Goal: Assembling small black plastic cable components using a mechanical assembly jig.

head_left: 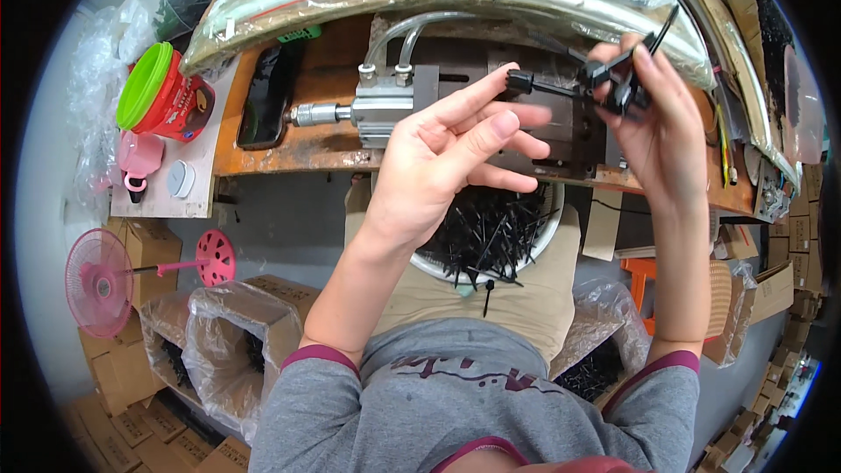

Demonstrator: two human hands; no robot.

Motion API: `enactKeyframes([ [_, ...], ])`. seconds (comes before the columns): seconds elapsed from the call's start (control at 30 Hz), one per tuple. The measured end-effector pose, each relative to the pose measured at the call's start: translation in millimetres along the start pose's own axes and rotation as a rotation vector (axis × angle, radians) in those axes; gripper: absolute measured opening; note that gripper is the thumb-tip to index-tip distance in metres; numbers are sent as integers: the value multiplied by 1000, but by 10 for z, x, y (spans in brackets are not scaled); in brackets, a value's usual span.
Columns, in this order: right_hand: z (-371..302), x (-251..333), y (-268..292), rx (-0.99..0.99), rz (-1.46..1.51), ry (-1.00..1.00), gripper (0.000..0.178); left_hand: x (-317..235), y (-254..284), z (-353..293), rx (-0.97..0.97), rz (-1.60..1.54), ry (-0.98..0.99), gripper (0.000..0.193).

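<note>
Above the bench, my right hand point(666, 127) is closed on a small cluster of black plastic parts point(622, 88) with thin stems; their exact kind is unclear. One stem ends in a black cap point(519, 81) that reaches left to my left index fingertip; I cannot tell whether they touch. My left hand point(429, 153) is open, its fingers spread and slightly blurred. Both hands are over a metal fixture with a pneumatic cylinder point(385, 114). Below them, a white basin point(528, 273) in my lap holds many black stemmed pieces point(491, 232), and one loose piece point(489, 296) lies in front of its rim.
A phone point(263, 101) lies on the wooden bench point(315, 158). To the left stand a red bucket point(180, 109), a pink cup point(140, 156) and a pink fan point(101, 283). Plastic-lined boxes point(223, 324) flank me. Clear tubes point(412, 31) rise from the cylinder.
</note>
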State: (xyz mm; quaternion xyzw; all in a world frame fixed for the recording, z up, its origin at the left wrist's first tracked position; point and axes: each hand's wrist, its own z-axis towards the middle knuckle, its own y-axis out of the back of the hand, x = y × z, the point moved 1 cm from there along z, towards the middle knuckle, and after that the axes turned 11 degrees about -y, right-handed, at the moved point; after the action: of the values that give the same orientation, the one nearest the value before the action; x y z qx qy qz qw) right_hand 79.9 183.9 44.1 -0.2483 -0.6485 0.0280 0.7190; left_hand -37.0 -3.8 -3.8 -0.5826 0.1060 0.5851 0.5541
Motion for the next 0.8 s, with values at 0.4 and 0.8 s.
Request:
enactKeyframes([
  [0.4, -276, -366, 137, -202, 126, 44, 20, -83, 67, -307, 159, 169, -88, 37],
  [0.8, -501, -455, 30, -358, -27, 6, 21, 380, 87, -220, 368, 1529, -619, 22],
])
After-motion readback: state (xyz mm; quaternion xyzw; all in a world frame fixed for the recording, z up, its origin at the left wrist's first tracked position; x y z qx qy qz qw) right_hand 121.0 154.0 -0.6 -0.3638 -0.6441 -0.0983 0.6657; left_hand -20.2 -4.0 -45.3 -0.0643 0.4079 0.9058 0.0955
